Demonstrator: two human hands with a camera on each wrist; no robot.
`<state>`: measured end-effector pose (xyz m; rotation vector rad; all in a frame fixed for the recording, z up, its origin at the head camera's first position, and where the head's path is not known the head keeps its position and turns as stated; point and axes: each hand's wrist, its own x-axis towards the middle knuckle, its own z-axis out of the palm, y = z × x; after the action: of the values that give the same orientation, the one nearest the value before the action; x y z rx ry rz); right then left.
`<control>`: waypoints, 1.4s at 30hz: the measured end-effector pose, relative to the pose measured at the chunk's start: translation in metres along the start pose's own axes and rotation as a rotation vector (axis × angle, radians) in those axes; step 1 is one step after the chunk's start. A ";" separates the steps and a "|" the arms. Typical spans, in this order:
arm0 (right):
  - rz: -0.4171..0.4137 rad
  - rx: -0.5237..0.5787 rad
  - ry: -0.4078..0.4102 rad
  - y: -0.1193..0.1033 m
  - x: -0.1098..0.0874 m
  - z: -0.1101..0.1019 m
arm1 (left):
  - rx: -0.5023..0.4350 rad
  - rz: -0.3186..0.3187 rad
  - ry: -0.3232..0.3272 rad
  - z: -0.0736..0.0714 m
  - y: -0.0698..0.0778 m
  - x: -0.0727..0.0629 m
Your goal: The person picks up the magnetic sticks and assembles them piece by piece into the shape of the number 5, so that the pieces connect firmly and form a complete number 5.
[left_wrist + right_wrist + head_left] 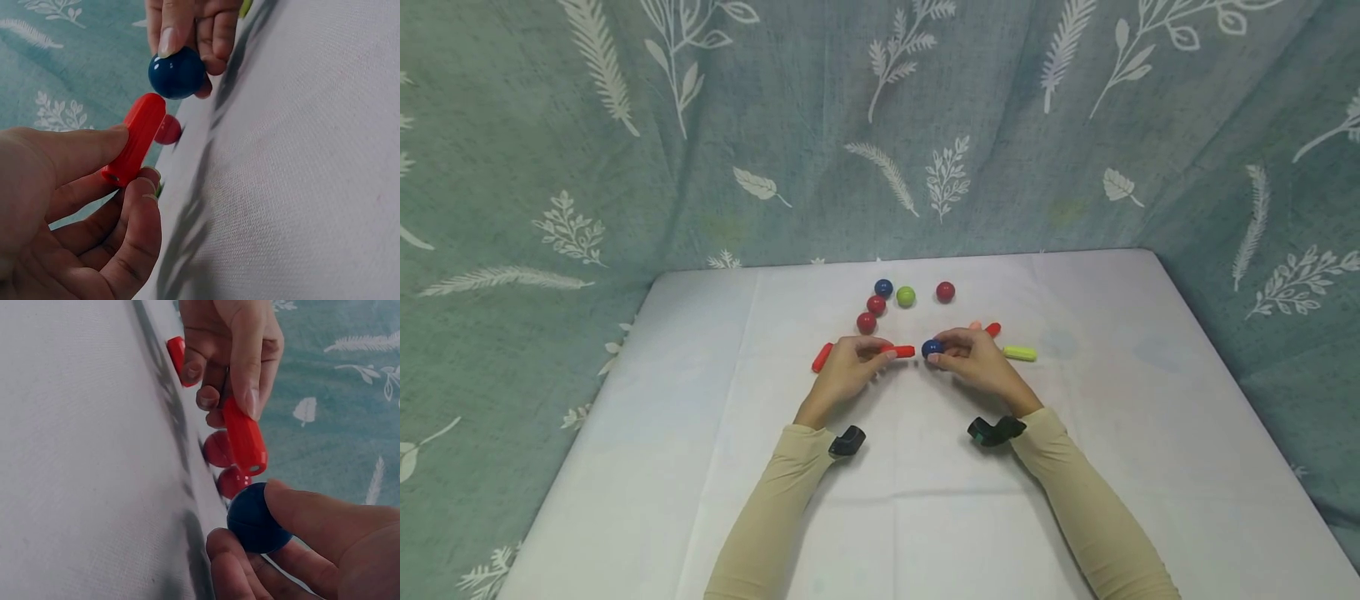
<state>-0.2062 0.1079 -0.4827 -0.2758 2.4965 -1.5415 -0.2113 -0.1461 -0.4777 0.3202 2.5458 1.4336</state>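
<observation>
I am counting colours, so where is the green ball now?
In the head view, the green ball lies near the far edge of the table, between a blue ball on its left and a red ball.

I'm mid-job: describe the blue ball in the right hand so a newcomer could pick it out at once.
Over the white table, find the right hand. It holds the blue ball facing the end of the red stick in the left hand, with a gap between them. Unlike the other blue ball, which lies beside the green ball near the far edge, this one is gripped.
</observation>
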 end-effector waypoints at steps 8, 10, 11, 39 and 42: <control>-0.027 0.013 -0.010 0.001 0.001 0.003 | 0.009 0.018 -0.006 0.000 0.001 -0.002; -0.032 0.009 -0.012 0.001 0.001 0.003 | 0.015 0.016 -0.006 0.001 0.001 -0.002; -0.034 0.008 -0.013 0.001 0.001 0.003 | 0.021 0.016 -0.005 0.001 0.001 -0.002; -0.037 0.024 -0.039 0.003 0.001 0.002 | 0.037 -0.025 0.001 0.007 0.002 0.000; -0.038 0.036 -0.045 0.003 0.001 0.001 | 0.036 -0.024 0.005 0.007 0.002 0.000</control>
<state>-0.2074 0.1079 -0.4858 -0.3505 2.4409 -1.5747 -0.2096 -0.1392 -0.4800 0.2911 2.5729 1.3838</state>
